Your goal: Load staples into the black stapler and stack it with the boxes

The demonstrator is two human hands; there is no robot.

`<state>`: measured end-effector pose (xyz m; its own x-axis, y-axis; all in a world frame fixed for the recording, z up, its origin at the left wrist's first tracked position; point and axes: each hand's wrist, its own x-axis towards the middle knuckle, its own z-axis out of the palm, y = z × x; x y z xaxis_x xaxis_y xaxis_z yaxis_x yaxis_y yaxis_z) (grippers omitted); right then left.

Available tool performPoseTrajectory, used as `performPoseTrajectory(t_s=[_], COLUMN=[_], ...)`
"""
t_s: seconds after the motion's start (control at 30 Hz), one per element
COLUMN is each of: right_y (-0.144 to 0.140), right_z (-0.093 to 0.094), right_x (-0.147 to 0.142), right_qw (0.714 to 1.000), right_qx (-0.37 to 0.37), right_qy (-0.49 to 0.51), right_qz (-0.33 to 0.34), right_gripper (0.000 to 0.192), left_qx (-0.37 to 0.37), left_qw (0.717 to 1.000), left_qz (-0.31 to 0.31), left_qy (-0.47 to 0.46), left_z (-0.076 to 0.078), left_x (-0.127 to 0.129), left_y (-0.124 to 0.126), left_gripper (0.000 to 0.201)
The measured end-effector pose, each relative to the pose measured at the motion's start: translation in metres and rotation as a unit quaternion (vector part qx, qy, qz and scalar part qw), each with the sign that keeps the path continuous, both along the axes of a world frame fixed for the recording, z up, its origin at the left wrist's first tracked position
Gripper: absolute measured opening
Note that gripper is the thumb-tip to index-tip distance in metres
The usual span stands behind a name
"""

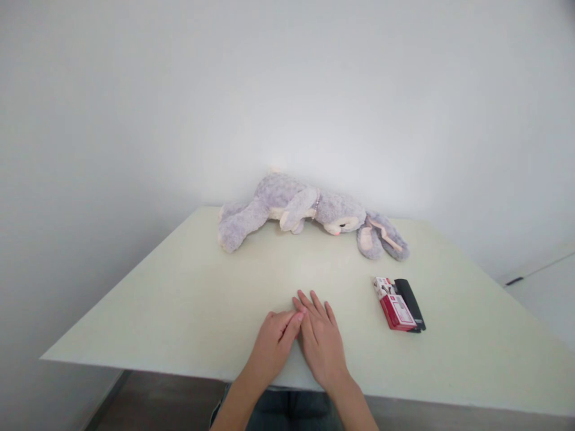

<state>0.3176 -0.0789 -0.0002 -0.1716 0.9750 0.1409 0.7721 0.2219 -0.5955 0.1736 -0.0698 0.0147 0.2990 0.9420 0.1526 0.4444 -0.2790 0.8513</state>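
Note:
My left hand (274,340) is closed, its thumb and curled fingers pinching at my right thumb. Palm down on the pale table (179,317), my right hand (324,346) lies with its fingers stretched out and slightly spread. Both hands meet near the table's front edge. To the right of them lies a small red and white box (398,311), with a flat black item (411,302), perhaps a case or pouch, against its right side. Neither hand touches these two.
A lavender-grey plush rabbit (283,194) lies on its side along the back of the table, ears (381,236) toward the right. Behind it stands a plain white wall (287,90). The table's front edge runs under my forearms.

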Motion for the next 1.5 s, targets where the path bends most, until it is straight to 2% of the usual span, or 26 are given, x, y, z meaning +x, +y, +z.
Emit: performPoseTrajectory(t_s=[0.13, 0.23, 0.33, 0.4, 0.43, 0.47, 0.53, 0.6, 0.67, 0.77, 0.9, 1.07, 1.13, 1.2, 1.27, 1.33, 1.43, 1.5], right_y=[-0.004, -0.015, -0.024, -0.024, -0.022, -0.019, -0.012, -0.005, -0.002, 0.001, 0.003, -0.001, -0.003, -0.004, -0.002, 0.001, 0.004, 0.005], right_z=[0.005, 0.025, 0.042, 0.043, 0.039, 0.034, 0.023, 0.013, 0.01, 0.01, 0.008, 0.005, 0.006, 0.007, 0.009, 0.011, 0.012, 0.01], right_x=[0.009, 0.048, 0.12, 0.174, 0.198, 0.219, 0.247, 0.254, 0.246, 0.213, 0.146, 0.046, 0.015, -0.005, -0.015, -0.016, -0.002, 0.013], right_qw=[0.992, 0.973, 0.939, 0.91, 0.905, 0.907, 0.924, 0.937, 0.947, 0.961, 0.973, 0.976, 0.974, 0.972, 0.969, 0.964, 0.961, 0.96], right_qx=[0.02, 0.091, 0.146, 0.15, 0.137, 0.102, 0.017, -0.017, -0.013, -0.007, -0.008, -0.011, -0.016, -0.014, -0.006, -0.008, -0.008, 0.005], right_qy=[0.115, 0.17, 0.156, 0.13, 0.121, 0.119, 0.148, 0.153, 0.141, 0.139, 0.167, 0.208, 0.223, 0.228, 0.232, 0.241, 0.234, 0.215], right_qz=[-0.039, -0.123, -0.269, -0.365, -0.385, -0.39, -0.351, -0.314, -0.287, -0.241, -0.159, -0.068, -0.048, -0.053, -0.081, -0.109, -0.145, -0.181], right_gripper=[0.051, 0.052, 0.049, 0.053, 0.056, 0.059, 0.065, 0.062, 0.054, 0.046, 0.042, 0.037, 0.035, 0.032, 0.028, 0.026, 0.024, 0.026], left_qx=[-0.018, -0.061, -0.184, -0.237, -0.242, -0.244, -0.238, -0.227, -0.215, -0.197, -0.17, -0.144, -0.139, -0.128, -0.106, -0.085, -0.051, -0.023], left_qw=[0.999, 0.994, 0.956, 0.931, 0.929, 0.929, 0.936, 0.945, 0.955, 0.967, 0.979, 0.981, 0.979, 0.98, 0.981, 0.981, 0.972, 0.963], left_qz=[0.016, 0.012, -0.046, -0.077, -0.085, -0.085, -0.078, -0.07, -0.059, -0.03, 0.03, 0.115, 0.138, 0.151, 0.16, 0.175, 0.219, 0.233], left_qy=[-0.023, -0.085, -0.223, -0.267, -0.267, -0.265, -0.247, -0.223, -0.197, -0.158, -0.109, -0.062, -0.051, -0.035, -0.008, 0.015, 0.072, 0.136], left_z=[0.002, 0.0, -0.007, -0.01, -0.01, -0.01, -0.004, 0.003, 0.011, 0.017, 0.017, 0.021, 0.023, 0.024, 0.025, 0.024, 0.02, 0.017], left_x=[-0.003, 0.012, 0.057, 0.099, 0.12, 0.14, 0.173, 0.192, 0.195, 0.174, 0.11, 0.014, -0.016, -0.036, -0.042, -0.036, -0.016, -0.005], left_y=[0.001, -0.004, -0.012, -0.014, -0.014, -0.011, -0.002, 0.01, 0.022, 0.034, 0.034, 0.012, 0.004, 0.0, -0.002, -0.005, -0.011, -0.016], left_gripper=[0.047, 0.044, 0.051, 0.057, 0.058, 0.059, 0.06, 0.059, 0.056, 0.051, 0.048, 0.053, 0.054, 0.052, 0.05, 0.046, 0.041, 0.045])
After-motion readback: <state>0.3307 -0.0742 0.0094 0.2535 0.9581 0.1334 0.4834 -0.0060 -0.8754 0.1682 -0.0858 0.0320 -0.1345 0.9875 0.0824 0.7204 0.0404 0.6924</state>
